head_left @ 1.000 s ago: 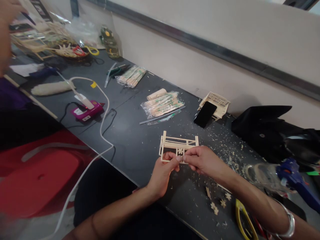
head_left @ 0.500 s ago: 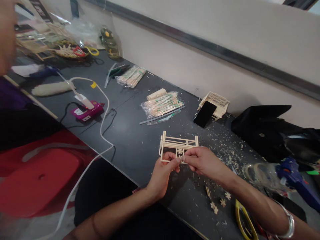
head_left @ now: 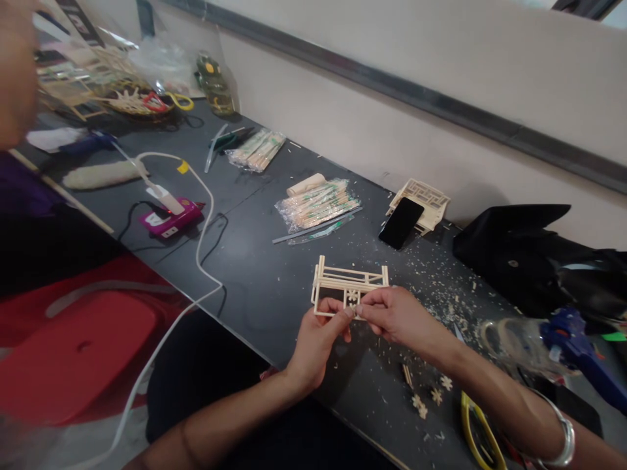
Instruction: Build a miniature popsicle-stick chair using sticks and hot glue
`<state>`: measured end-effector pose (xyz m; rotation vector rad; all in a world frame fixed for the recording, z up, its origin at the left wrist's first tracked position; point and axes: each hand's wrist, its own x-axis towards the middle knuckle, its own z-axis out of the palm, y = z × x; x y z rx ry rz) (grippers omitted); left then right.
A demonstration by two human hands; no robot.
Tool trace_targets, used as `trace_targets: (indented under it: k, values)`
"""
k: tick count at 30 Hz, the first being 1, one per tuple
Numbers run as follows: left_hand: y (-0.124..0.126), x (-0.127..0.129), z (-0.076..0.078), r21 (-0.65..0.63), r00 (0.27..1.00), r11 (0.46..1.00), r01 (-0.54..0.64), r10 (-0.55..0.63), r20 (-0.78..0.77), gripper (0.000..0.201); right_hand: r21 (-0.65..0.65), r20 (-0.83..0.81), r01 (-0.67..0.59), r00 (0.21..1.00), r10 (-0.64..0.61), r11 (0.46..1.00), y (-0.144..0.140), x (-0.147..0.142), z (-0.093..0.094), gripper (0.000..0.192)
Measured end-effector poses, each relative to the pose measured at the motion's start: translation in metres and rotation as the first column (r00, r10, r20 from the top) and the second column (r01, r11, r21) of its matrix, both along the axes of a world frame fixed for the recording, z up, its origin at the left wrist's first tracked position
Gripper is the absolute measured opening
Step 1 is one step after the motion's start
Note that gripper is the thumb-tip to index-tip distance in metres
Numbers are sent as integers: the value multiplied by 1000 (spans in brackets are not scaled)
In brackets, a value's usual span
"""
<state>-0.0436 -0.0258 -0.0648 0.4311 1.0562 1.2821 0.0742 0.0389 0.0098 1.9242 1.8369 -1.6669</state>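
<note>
A miniature frame of pale wooden sticks [head_left: 337,285] stands tilted over the dark table, held between both hands. My left hand [head_left: 318,339] grips its lower edge, thumb in front and fingers behind. At the frame's lower middle, the fingertips of my right hand [head_left: 392,316] are pinched together beside my left thumb. One small wooden flower [head_left: 352,295] sits in a narrow upright panel of the frame. Just below it, a second flower shape is mostly hidden by my fingertips. Loose wooden flowers [head_left: 436,395] and short sticks [head_left: 407,375] lie on the table below my right forearm.
Bagged stick bundles [head_left: 321,205], a phone [head_left: 401,223] leaning on another stick piece [head_left: 431,205], and wood crumbs lie beyond my hands. At right are a black bag [head_left: 514,261], a blue glue gun [head_left: 582,356] and yellow-handled scissors [head_left: 477,431]. A white cable [head_left: 206,245] runs from a purple power strip [head_left: 171,219].
Almost nothing differs. The frame and both hands have shifted up very slightly, and the grip looks the same. The person at the left edge has moved a little.
</note>
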Motion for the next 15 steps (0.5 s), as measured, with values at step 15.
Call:
trace_targets:
  k: [15]
  values:
    - [1,3,2,-22,997,999,-48,47,-54,33,24,14,-36,999,36,999,1,2,-3,31]
